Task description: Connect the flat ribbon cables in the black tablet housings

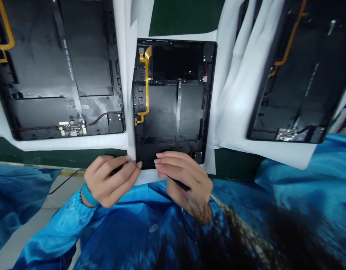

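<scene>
Head view: the left hand (111, 182) pinches a thin black stick (118, 171), and the right hand (184, 180) grips a second black stick (180, 183), both at the low edge of an open black tablet (173, 108) lying on a white sheet (217, 93).

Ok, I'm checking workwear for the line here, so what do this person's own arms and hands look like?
The left hand and right hand are bare, with no gloves. The left arm wears a glossy blue smock sleeve gathered at an elastic cuff, with a teal-blue wristband at the wrist. Strands of dark hair hide the right wrist, so its cuff cannot be seen.
</scene>
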{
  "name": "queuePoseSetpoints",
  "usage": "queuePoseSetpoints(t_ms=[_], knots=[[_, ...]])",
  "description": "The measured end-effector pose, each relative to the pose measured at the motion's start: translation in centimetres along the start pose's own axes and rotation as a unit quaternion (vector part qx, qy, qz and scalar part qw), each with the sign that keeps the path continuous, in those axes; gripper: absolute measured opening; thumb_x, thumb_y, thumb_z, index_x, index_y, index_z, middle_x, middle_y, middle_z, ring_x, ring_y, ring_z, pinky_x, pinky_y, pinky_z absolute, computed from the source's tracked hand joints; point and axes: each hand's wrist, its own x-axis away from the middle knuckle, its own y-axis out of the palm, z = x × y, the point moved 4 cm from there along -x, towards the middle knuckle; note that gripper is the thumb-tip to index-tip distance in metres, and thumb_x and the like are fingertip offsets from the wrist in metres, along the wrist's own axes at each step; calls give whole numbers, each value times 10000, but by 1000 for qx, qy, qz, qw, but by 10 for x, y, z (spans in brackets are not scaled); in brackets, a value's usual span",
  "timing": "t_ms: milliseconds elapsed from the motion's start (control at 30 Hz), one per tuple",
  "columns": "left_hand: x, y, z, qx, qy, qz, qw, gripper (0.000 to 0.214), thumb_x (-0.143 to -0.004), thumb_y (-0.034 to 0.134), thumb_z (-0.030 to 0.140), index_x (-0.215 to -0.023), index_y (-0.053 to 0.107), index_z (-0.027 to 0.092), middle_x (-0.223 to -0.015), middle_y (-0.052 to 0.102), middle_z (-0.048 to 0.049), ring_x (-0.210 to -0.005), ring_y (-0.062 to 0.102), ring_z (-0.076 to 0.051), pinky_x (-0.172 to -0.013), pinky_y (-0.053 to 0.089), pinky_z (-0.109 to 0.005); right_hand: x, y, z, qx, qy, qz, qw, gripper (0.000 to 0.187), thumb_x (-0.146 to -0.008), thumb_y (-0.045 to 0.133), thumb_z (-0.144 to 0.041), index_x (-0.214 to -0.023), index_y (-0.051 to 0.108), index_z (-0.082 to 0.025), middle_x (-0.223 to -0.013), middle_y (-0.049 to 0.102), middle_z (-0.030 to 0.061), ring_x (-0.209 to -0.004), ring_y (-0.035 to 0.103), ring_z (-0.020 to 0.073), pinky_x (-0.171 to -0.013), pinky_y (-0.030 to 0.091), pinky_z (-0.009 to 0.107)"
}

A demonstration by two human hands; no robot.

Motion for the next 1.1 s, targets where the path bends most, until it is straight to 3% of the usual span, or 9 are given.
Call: queuePoseSetpoints(t_ms=[300, 467, 600, 667, 733, 833, 933, 1033, 1100], knots=[[8, 3, 1, -29, 5, 37, 999, 116, -860, 702, 147, -968, 716, 187, -966, 718, 7, -937, 684, -156, -680, 584, -289, 12, 2, 5, -16, 18, 65, 998, 328, -848, 580, -1, -1050, 683, -238, -988, 761, 19, -1020, 732, 185, -854, 660, 369], [7, 7, 1, -87, -8, -11, 996, 272, -1015, 483, 299, -927, 713, 183, -934, 703, 73, -1049, 661, -113, -752, 594, -214, 5, -10, 5, -74, 59, 172, 980, 210, -901, 537, -73, -960, 664, -230, -935, 741, 20, -944, 743, 200, -849, 649, 404], [-3, -10, 8, -59, -129, -17, 990, 434, -1038, 330, 186, -812, 699, 154, -914, 711, 36, -976, 691, -100, -745, 635, -233, 11, -38, 11, -74, 145, 235, 958, 201, -945, 482, -126, -919, 654, -227, -967, 715, 29, -976, 727, 204, -846, 640, 396], [-1, -21, 11, -93, -281, -61, 953, 555, -1058, 169, 171, -883, 693, 120, -1027, 711, 4, -1022, 692, -136, -743, 629, -301, 20, -52, 13, -32, 189, 236, 953, 197, -944, 500, -137, -954, 674, -229, -1034, 722, 43, -932, 721, 190, -775, 634, 341], [6, -26, 20, -2, -372, -77, 925, 459, -1057, 240, 236, -1023, 694, 175, -1189, 684, 25, -996, 708, -151, -770, 677, -286, 30, -60, 14, 46, 220, 211, 951, 224, -952, 500, -162, -1045, 690, -237, -1113, 720, 55, -873, 703, 167, -773, 619, 321], [16, -16, 30, 121, -384, -137, 905, 451, -1056, 217, 234, -1068, 658, 141, -1301, 630, 25, -1032, 692, -147, -762, 637, -227, 37, -59, 13, 137, 227, 165, 950, 297, -961, 488, -228, -1201, 662, -227, -1036, 720, 55, -819, 679, 157, -808, 602, 319], [17, -6, 22, 157, -427, -93, 885, 430, -1052, 249, 310, -1180, 628, 153, -1231, 663, -25, -983, 704, -118, -797, 640, -237, 36, -51, 12, 157, 235, 173, 944, 309, -940, 525, -317, -1191, 660, -196, -983, 716, 68, -776, 666, 165, -746, 596, 313], [8, 2, 9, 288, -526, -40, 799, 453, -989, 438, 510, -1258, 578, 174, -1104, 703, -30, -949, 708, -139, -809, 628, -255, 30, -47, 14, 146, 303, 184, 924, 339, -909, 569, -399, -1164, 658, -195, -1001, 719, 81, -773, 661, 177, -740, 585, 335], [-3, 4, 8, 334, -556, -61, 759, 481, -911, 553, 559, -1201, 608, 180, -1022, 719, -25, -926, 706, -165, -775, 611, -241, 25, -48, 16, 122, 359, 177, 908, 371, -895, 573, -453, -1150, 657, -198, -954, 725, 68, -770, 661, 184, -759, 576, 347]])
